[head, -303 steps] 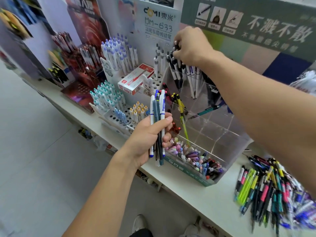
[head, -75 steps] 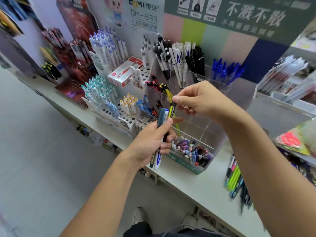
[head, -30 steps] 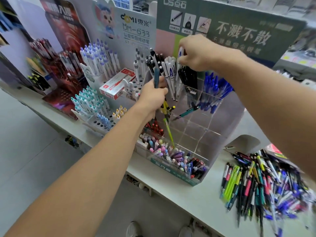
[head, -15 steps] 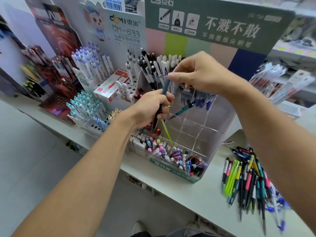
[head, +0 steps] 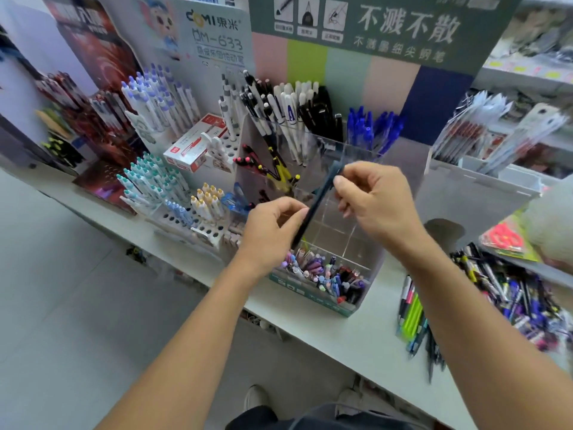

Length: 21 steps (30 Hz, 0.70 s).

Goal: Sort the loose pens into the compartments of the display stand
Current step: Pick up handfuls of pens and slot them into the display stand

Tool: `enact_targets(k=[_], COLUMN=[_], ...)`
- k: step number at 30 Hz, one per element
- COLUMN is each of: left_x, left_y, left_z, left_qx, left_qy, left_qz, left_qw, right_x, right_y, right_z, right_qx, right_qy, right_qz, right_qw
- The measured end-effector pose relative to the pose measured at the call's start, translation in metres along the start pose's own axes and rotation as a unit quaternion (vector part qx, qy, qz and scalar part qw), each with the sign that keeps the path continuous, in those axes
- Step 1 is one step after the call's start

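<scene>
A dark teal pen (head: pixel 316 206) slants between my two hands in front of the clear display stand (head: pixel 381 187). My left hand (head: pixel 269 231) grips its lower half, fingers curled round the barrel. My right hand (head: pixel 375 203) pinches its upper end between thumb and fingertips. The stand's back compartments hold black-and-white pens (head: pixel 285 116), black pens (head: pixel 322 116) and blue pens (head: pixel 372 128). Its front trough is packed with several mixed pens (head: pixel 325 274). A pile of loose pens (head: pixel 483 302) lies on the counter at the right.
A white rack of capped pens (head: pixel 161 181) and a red-and-white box (head: pixel 195 147) stand left of the stand. Red displays (head: pixel 93 97) are further left. The white counter (head: pixel 356 339) runs diagonally; packaged goods (head: pixel 502 128) fill the shelf at the right.
Both hands have come down and back from the stand's upper compartments. One dark pen is left in my left hand, and my right hand now pinches its top end.
</scene>
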<state>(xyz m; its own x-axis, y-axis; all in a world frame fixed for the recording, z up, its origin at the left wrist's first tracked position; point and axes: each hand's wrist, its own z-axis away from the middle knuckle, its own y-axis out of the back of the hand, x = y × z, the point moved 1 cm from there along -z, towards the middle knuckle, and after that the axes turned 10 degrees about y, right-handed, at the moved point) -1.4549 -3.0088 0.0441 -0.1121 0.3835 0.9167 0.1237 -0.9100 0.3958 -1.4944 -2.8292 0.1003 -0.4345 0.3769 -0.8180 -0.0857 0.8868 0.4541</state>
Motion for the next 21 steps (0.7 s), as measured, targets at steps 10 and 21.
enact_targets(k=[10, 21], left_x=[-0.032, -0.048], left_y=[-0.004, -0.019], left_z=[0.042, 0.028], left_qx=[-0.027, -0.082], left_qy=[0.047, 0.117], left_qz=[0.077, -0.095], left_qw=[0.996, 0.985], right_x=[0.008, 0.056], right_y=[-0.038, -0.039], right_z=[0.024, 0.041], right_qx=[-0.030, -0.103], right_qy=[-0.078, -0.037], right_qz=[-0.118, 0.238], right_qw=[0.990, 0.965])
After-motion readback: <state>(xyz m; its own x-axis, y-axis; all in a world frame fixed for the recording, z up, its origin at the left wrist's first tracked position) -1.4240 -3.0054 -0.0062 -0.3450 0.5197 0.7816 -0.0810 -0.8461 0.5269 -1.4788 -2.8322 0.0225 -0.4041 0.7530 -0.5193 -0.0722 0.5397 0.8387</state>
